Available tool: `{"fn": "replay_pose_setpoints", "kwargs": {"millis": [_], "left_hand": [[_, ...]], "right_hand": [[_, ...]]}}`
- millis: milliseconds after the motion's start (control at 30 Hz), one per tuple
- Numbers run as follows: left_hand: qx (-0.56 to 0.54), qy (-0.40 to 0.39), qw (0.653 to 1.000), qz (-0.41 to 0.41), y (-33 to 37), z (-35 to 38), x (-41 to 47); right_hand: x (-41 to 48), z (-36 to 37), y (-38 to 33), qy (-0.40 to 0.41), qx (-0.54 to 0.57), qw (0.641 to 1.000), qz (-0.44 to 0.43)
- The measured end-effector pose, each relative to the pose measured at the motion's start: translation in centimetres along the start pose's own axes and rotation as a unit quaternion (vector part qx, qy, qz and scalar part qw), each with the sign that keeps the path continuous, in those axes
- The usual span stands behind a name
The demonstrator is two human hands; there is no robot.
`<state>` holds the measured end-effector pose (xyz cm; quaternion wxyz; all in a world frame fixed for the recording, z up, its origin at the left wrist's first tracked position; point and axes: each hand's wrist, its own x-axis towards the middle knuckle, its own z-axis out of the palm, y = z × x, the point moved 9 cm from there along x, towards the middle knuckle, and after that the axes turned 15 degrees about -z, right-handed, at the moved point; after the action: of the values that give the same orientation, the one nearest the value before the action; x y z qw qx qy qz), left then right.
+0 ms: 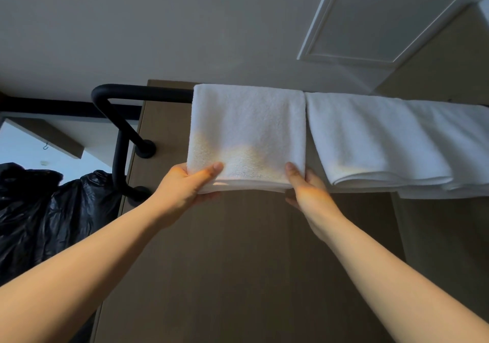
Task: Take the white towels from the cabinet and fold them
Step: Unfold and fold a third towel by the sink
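Towel (248, 131), white and folded to a neat square, lies flat on the top edge of a brown counter (238, 250), its far edge against a black rail (111, 120). Both hands hold its near corners. The left hand (185, 183) pinches the near left corner, thumb pressed on top and fingers curled under the fold. The right hand (307, 189) pinches the near right corner the same way, thumb on top and fingers (291, 200) tucked beneath. Both arms are bare and reach up and forward.

A second towel (383, 141), also white, lies just beside the first on its right, touching or nearly touching it. It is folded more loosely, with its layered edges showing at the near side, and runs out of view on the right.

Left of the counter, black bags (39, 210) are heaped below the rail. A white door (383, 17) stands at the upper right.
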<state>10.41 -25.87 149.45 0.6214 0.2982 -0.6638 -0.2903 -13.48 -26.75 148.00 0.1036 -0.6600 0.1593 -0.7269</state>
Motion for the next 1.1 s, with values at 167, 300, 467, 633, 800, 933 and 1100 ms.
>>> {"fn": "replay_pose_setpoints", "kwargs": {"millis": [167,300,467,633,800,933,1100], "left_hand": [[-0.004,0.009,1.0,0.005,0.3,-0.2,-0.3],[0.001,0.041,0.999,0.008,0.3,-0.6,-0.4],[-0.004,0.074,0.997,0.013,0.2,-0.6,-1.0],[0.046,0.151,0.987,0.009,1.0,-1.1,-2.0],[0.061,0.157,0.985,-0.023,1.1,-1.4,-2.2],[0.081,0.133,0.987,-0.037,1.2,-1.1,-2.0],[0.051,0.098,0.993,-0.048,0.9,-0.8,-2.0]], "right_hand": [[-0.6,0.7,0.1,-0.009,0.102,0.994,0.028],[-0.9,0.1,-0.7,0.016,0.104,0.994,-0.003],[-1.9,-0.1,-1.9,0.063,0.082,0.993,-0.053],[-3.5,-1.0,-1.7,0.139,0.084,0.987,-0.01],[-6.7,-2.2,-3.6,0.16,-0.062,0.984,-0.039],[-5.8,0.1,-10.0,0.023,-0.244,0.944,-0.221],[0.7,5.3,-14.5,-0.117,-0.415,0.835,-0.343]]}}
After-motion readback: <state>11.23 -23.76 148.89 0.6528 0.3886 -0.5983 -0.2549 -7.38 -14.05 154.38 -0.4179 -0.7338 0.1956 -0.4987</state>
